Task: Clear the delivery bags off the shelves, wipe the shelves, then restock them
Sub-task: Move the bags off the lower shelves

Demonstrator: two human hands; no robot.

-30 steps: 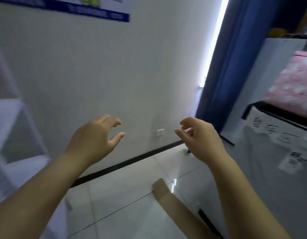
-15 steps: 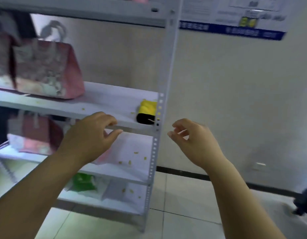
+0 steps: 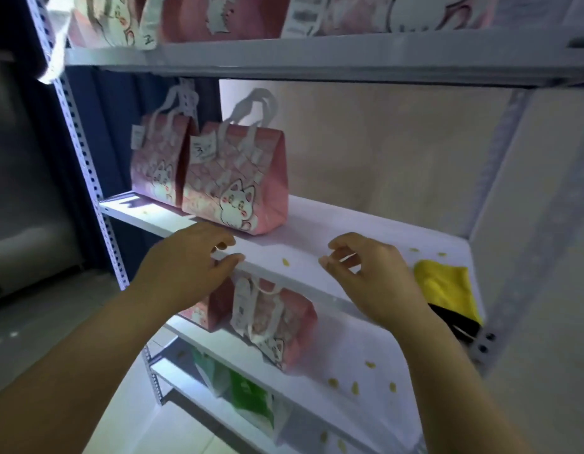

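Rack point(image 3: 87, 178): pale metal with punched uprights, set against a plain wall point(image 3: 382, 142). Four tiers show, none yet cleared, so the task looks to be at its first stage.

Top shelf point(image 3: 316, 57): packed with pink printed bags point(image 3: 218, 18), cut off by the upper frame.

Middle shelf point(image 3: 366, 231): two pink cat bags, the front bag point(image 3: 238, 178) and the rear bag point(image 3: 156, 158), stand upright and touching at the left end with their handles up. They sit near the front lip, within easy reach. The right half is bare board.

Lower shelf point(image 3: 366, 348): more pink bags point(image 3: 271, 319), partly hidden behind the middle shelf's lip and the left forearm.

Bottom shelf point(image 3: 175, 371): green bags point(image 3: 248, 391), blurred, with what may be pale bags beside them.

Left hand point(image 3: 185, 267): raised at the middle shelf's front edge, just below and in front of the front bag. The fingers are loosely curled and grip nothing. The thumb lies close to the lip; contact cannot be told.

Right hand point(image 3: 372, 280): level with the left and well apart from it, over the bare stretch of shelf. The fingers are curled, thumb and forefinger near each other, and it is empty. The pair sit about a bag's breadth apart, seemingly poised for a two-handed lift of the front bag.

Cloth point(image 3: 444, 286): yellow, lying crumpled at the middle shelf's right end over something black point(image 3: 457, 322). It is probably left there ready for the wiping.

Flecks point(image 3: 285, 262): small yellow bits scattered on the middle, lower and bottom shelves, which are likely what the wiping is for.
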